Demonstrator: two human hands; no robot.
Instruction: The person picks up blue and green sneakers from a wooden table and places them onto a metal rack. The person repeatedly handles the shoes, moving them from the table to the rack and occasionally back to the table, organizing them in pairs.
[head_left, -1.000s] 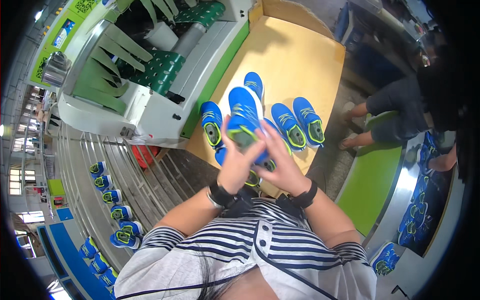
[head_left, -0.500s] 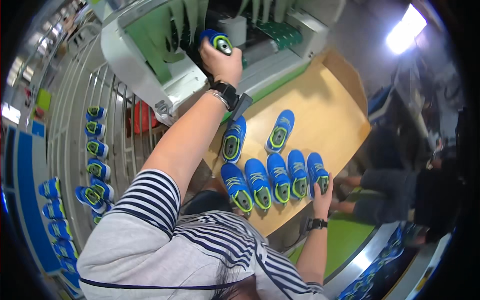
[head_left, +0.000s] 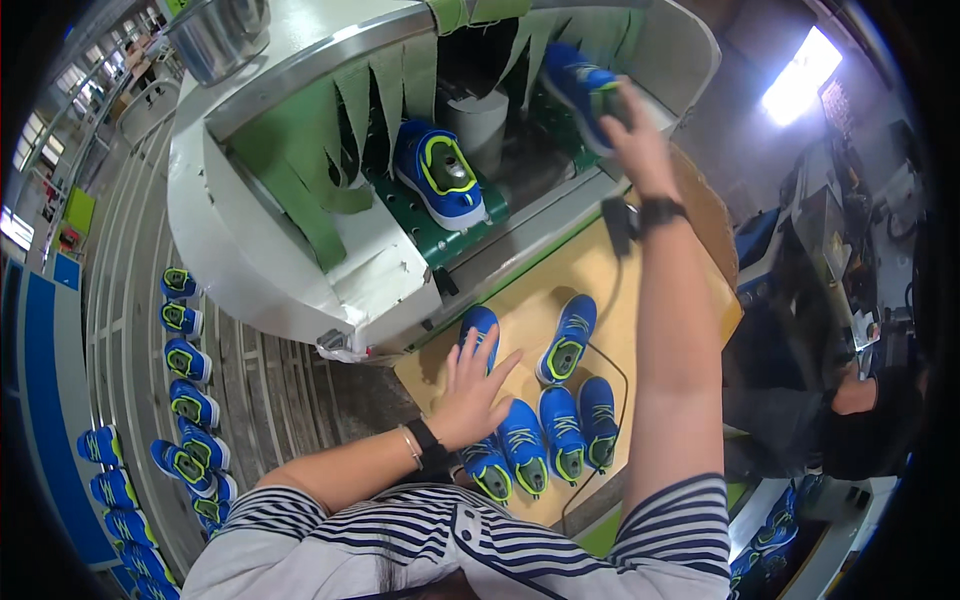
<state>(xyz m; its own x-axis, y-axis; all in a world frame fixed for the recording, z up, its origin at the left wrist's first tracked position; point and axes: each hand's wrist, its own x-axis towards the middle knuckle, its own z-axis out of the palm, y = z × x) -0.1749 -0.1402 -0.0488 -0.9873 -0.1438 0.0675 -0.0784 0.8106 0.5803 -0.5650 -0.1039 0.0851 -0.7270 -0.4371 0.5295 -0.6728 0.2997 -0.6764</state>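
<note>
My right hand (head_left: 640, 140) grips a blue sneaker (head_left: 575, 80) by its heel end, at the right of the machine's curtained opening; both are somewhat smeared by motion. On the machine's green perforated belt (head_left: 440, 240) rests another blue sneaker (head_left: 445, 180), its lime-lined collar showing a dark form inside. My left hand (head_left: 470, 395) is open, fingers spread over a sneaker (head_left: 480, 320) on the tan board (head_left: 640, 270), partly hiding it; whether it touches cannot be told. Beside it lies one more sneaker (head_left: 568, 340), and a row of several sneakers (head_left: 525, 440) stands nearer me.
The machine's white housing (head_left: 260, 230) has strips of green cloth (head_left: 390, 90) hanging in its mouth. A metal pot (head_left: 220, 40) stands on top. At left, rails (head_left: 250, 370) and a rack hold several sneakers (head_left: 190, 405). A dark cable (head_left: 625, 380) crosses the board. A person (head_left: 830, 410) is at right.
My left hand has let go of its sneaker, now on the belt, and moved back over the board. My right hand has lifted the row's rightmost sneaker up to the machine. The view has shifted.
</note>
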